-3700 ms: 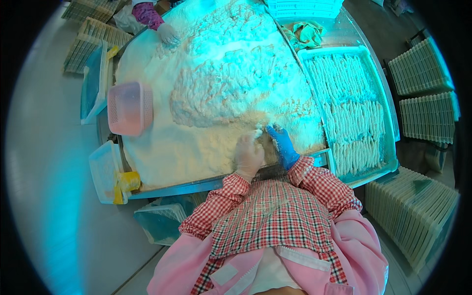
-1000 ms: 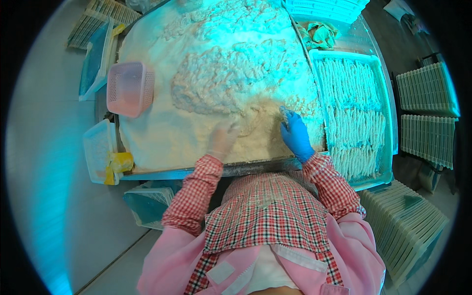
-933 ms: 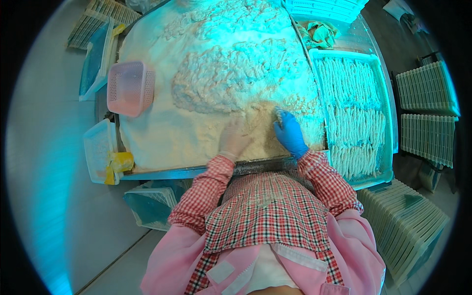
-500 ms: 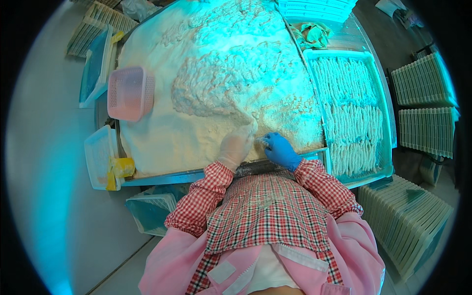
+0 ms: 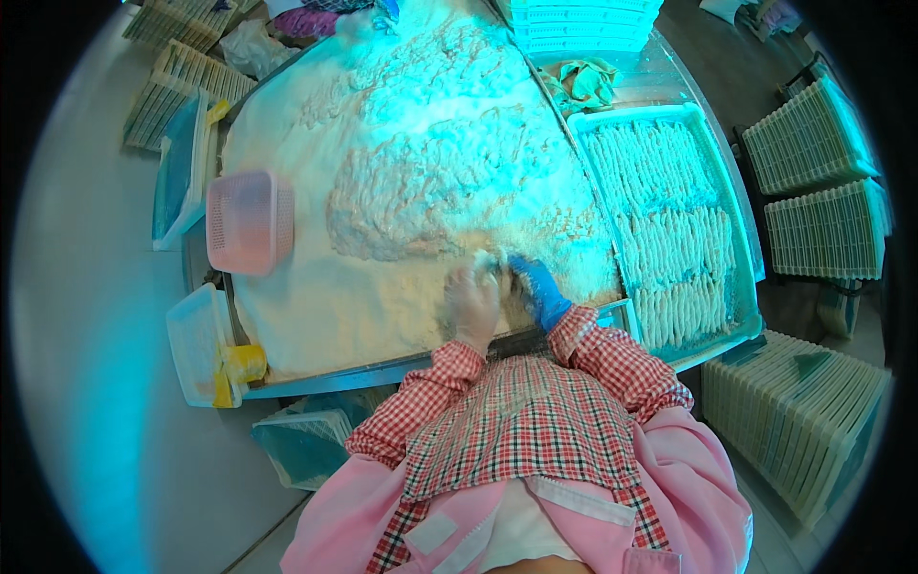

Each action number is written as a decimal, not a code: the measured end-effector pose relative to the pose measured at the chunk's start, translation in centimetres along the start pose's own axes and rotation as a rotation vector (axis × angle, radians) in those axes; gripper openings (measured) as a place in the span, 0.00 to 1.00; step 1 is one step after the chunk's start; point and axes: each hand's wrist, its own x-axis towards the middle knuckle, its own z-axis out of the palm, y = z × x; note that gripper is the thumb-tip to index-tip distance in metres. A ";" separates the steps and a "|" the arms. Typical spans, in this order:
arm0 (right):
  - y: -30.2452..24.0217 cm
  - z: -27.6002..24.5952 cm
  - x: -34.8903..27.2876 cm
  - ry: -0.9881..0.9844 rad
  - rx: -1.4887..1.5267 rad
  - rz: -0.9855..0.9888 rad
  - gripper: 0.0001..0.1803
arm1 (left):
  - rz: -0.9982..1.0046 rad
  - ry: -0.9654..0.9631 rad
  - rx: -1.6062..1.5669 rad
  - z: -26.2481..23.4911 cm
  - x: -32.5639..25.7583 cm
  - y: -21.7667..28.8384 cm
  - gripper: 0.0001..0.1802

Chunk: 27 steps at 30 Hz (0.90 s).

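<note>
My left hand (image 5: 471,298), in a pale see-through glove, is over the near edge of a bed of white powder (image 5: 316,316). Its fingers look drawn together, a little blurred. Beside it my right hand (image 5: 540,290), in a blue glove, has its fingers curled inward. A small whitish powdered piece (image 5: 486,258) shows at the fingertips where the two hands meet; its kind is unclear. Beyond the hands lies a broad heap of wet-looking, powder-coated pieces (image 5: 402,201). To the right, a large light tray (image 5: 755,316) carries rows of coated strips (image 5: 660,239).
A pink perforated basket (image 5: 251,222) sits on the powder's left edge. White trays (image 5: 196,344) with yellow tape hang there. Stacked trays (image 5: 789,411) stand at the right, and more (image 5: 583,24) at the back beside a crumpled cloth (image 5: 581,84). Another person's blue-gloved hand (image 5: 389,10) shows far off.
My view has shifted, so the table sits lower and more of its far end shows. My hands have drawn closer together, and another person's glove and clothing have come into view.
</note>
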 end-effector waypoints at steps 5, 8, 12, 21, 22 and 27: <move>-0.6 2.6 -0.8 -0.060 0.231 0.155 0.26 | 0.062 -0.006 -0.091 2.9 2.9 1.9 0.30; -3.7 2.8 -1.7 -0.097 0.376 0.124 0.25 | 0.370 -0.090 0.323 4.7 3.2 2.8 0.33; -7.5 -1.3 -2.1 -0.218 0.566 0.069 0.22 | 0.178 -0.011 0.032 7.7 8.9 2.2 0.29; -30.5 -8.4 -7.7 0.211 -0.249 -0.037 0.21 | 0.305 -0.068 -0.042 4.7 20.8 0.3 0.27; -32.7 -10.3 -7.9 0.284 -0.309 -0.046 0.21 | 0.318 -0.065 -0.001 4.4 21.7 -0.7 0.27; -39.5 -26.5 -3.0 0.659 -0.760 0.002 0.23 | 0.238 -0.080 -0.021 3.0 24.7 -2.4 0.26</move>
